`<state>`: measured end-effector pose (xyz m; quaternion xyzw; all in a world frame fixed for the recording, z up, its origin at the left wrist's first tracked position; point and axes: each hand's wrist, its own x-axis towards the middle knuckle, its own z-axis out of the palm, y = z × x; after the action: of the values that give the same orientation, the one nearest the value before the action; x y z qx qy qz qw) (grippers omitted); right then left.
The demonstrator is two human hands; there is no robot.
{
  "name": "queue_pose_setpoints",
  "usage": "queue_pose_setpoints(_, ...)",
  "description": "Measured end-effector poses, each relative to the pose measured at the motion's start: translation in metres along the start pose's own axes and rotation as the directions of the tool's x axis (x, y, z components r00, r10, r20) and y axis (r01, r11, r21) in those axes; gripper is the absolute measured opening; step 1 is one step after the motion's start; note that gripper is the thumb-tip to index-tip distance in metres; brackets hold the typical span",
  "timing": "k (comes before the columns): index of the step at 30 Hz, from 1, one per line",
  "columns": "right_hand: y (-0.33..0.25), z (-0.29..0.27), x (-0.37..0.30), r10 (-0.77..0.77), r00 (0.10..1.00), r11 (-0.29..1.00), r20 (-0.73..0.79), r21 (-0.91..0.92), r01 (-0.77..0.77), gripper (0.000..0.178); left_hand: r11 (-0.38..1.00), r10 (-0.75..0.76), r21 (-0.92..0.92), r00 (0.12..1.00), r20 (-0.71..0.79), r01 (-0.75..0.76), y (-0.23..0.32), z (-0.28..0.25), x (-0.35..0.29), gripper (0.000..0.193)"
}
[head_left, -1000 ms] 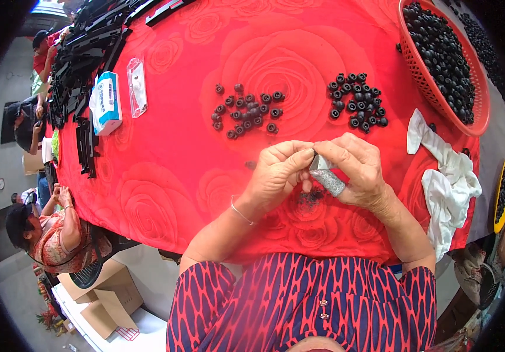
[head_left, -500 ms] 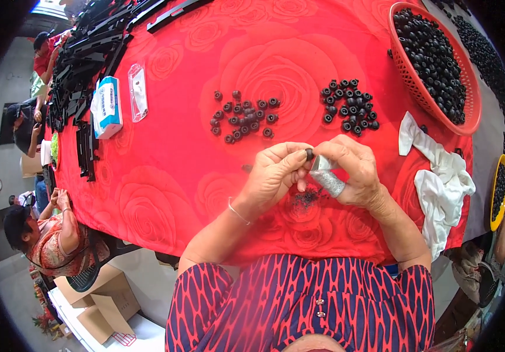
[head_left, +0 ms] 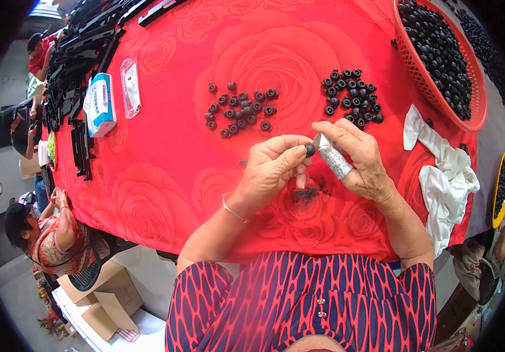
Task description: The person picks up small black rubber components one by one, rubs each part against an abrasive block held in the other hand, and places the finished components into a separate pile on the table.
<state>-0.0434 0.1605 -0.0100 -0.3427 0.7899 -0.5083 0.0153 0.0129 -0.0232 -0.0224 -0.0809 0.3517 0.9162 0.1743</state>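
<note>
Between the thumb and forefinger of my left hand (head_left: 270,167) is a small round black plastic part (head_left: 310,151). My right hand (head_left: 358,161) grips a short pointed knife blade (head_left: 321,141), which sits right beside that part. A silvery-grey wrapping (head_left: 335,162) lies along the right thumb; whether it covers the thumb or a handle I cannot tell. Under the hands, dark shavings (head_left: 307,195) are scattered on the red cloth. Beyond them lie two loose groups of black hollow parts, a left group (head_left: 240,111) and a right group (head_left: 355,100).
A red plastic basket (head_left: 480,97) full of black parts stands at far right, above a crumpled white cloth (head_left: 440,176). A yellow-rimmed tray (head_left: 495,217) is beyond. At left are a tissue pack (head_left: 100,105), a clear case (head_left: 130,88), long black strips (head_left: 80,149) and a seated person (head_left: 59,234).
My right hand has tilted and risen slightly, showing more of the blade beside the black part. The left hand still holds the part. The whole view has shifted a little.
</note>
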Motion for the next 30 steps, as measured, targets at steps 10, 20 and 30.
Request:
queue_pose_setpoints(10, 0.0028, -0.0014, -0.0013, 0.023, 0.998, 0.998, 0.054, 0.060, -0.026, 0.037, 0.999, -0.042, -0.020, 0.999, 0.021, 0.043, -0.0022, -0.0032, 0.0007, 0.021)
queue_pose_setpoints(20, 0.0009, -0.0047, 0.0003, 0.018, 0.997, 0.997, 0.079, 0.069, -0.024, 0.036, 0.995, -0.096, -0.020, 0.995, -0.004, 0.096, 0.0009, -0.0009, 0.0009, 0.021)
queue_pose_setpoints(30, 0.0037, -0.0042, 0.0016, -0.011, 0.996, 0.999, 0.085, 0.051, 0.007, 0.037, 0.995, -0.102, -0.014, 0.994, -0.031, 0.102, 0.0006, -0.0015, 0.0005, 0.021)
